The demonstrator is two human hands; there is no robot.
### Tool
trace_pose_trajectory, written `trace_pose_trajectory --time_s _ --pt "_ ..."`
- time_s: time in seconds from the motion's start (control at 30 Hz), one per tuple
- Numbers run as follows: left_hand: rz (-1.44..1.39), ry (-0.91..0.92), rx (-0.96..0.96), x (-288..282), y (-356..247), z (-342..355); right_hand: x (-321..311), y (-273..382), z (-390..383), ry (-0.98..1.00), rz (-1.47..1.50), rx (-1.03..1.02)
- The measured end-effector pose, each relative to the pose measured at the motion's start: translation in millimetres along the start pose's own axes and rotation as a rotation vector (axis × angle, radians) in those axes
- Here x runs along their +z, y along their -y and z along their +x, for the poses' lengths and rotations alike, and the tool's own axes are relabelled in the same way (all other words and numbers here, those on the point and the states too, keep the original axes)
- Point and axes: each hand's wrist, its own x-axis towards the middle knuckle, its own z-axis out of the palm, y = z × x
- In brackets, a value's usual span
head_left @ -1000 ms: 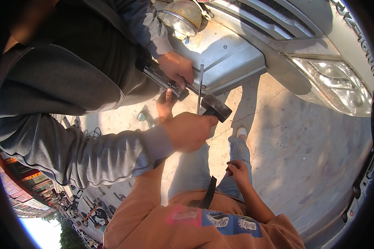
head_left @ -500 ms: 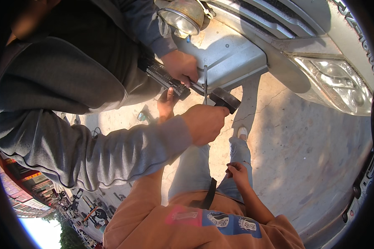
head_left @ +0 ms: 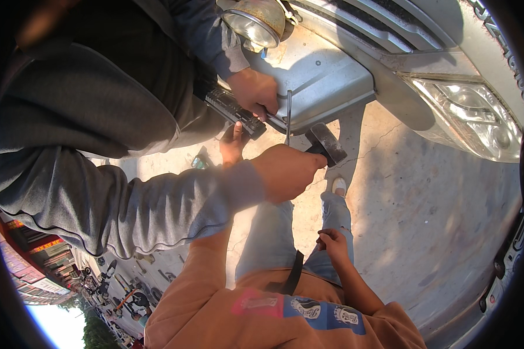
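My left hand, partly behind a co-worker's grey sleeve, grips a black perforated metal part from below, thumb on its edge. The co-worker's hand presses on that part from above, close to a thin metal rod. The co-worker's other hand holds a hammer with a dark, blocky head. Low at my right, my right hand has its fingers curled and pinched near my leg; whatever is in them is too small to make out.
A silver metal panel and an old round lamp lie beside a pale vehicle front with a headlight. The co-worker crowds the left. Tools and parts are strewn on cracked concrete, near a shopfront.
The co-worker's hammer and the hand on it have moved to the right, away from the rod, and the head has turned. The co-worker's upper hand shifted slightly right. My right hand stays put.
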Motion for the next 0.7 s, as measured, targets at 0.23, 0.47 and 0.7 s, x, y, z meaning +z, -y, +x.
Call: trace_pose_trajectory --time_s 0.23,0.47,0.7 --pt "-0.02 -0.021 0.157 12.7 -13.9 -0.8 -2.5 -4.6 5.1 -0.005 -0.007 0.005" --pt "0.177 -0.059 0.228 27.6 4.3 -12.0 1.1 -6.4 0.0 0.023 -0.027 0.027" --pt "-0.139 -0.038 -0.111 22.1 17.4 -19.5 2.1 -7.9 0.9 0.028 -0.038 0.021"
